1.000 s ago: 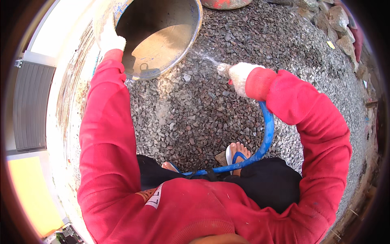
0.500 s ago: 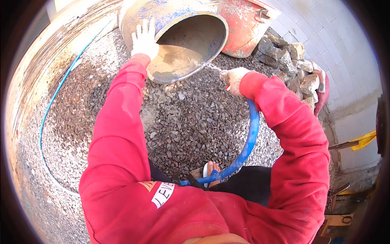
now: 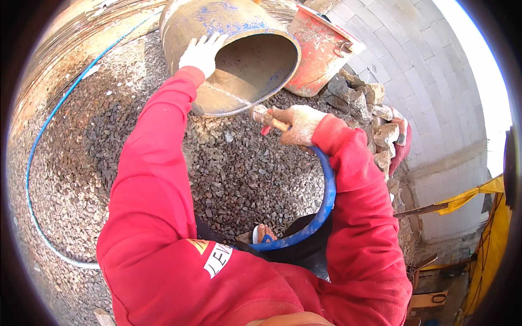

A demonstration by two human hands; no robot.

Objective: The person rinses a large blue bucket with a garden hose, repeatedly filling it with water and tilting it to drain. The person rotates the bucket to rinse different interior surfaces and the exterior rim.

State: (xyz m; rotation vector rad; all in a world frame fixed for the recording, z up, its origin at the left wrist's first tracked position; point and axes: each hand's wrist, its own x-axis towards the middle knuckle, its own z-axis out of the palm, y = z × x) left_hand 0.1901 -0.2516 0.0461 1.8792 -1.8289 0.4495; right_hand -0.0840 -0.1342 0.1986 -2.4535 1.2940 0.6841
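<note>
A large, dirty drum [image 3: 187,19] with blue paint remnants lies tipped at the top centre, its round mouth facing me. My left hand [image 3: 200,56], in a white glove, rests with fingers stretched out on the left of its rim. In my gloved right hand [image 3: 304,125] is the end of a thick blue hose [image 3: 330,182], fitted with a dirty tap-like nozzle [image 3: 262,114]. The nozzle is just outside the mouth's lower right edge. From it a thin water jet [image 3: 228,94] shoots leftward into the drum, across its wet inner wall.
A worn red bin [image 3: 312,51] stands right of the drum. Rough stones [image 3: 353,100] are heaped by the block wall [image 3: 429,92], with a red cloth [image 3: 402,155] beside them. Gravel [image 3: 244,174] covers the ground. A thinner blue hose [image 3: 51,119] curves along the left.
My right hand and the nozzle have moved left, closer to the drum's mouth. The jet now crosses to the drum's left inside. My left hand stays at the rim, fingers leaning more rightward.
</note>
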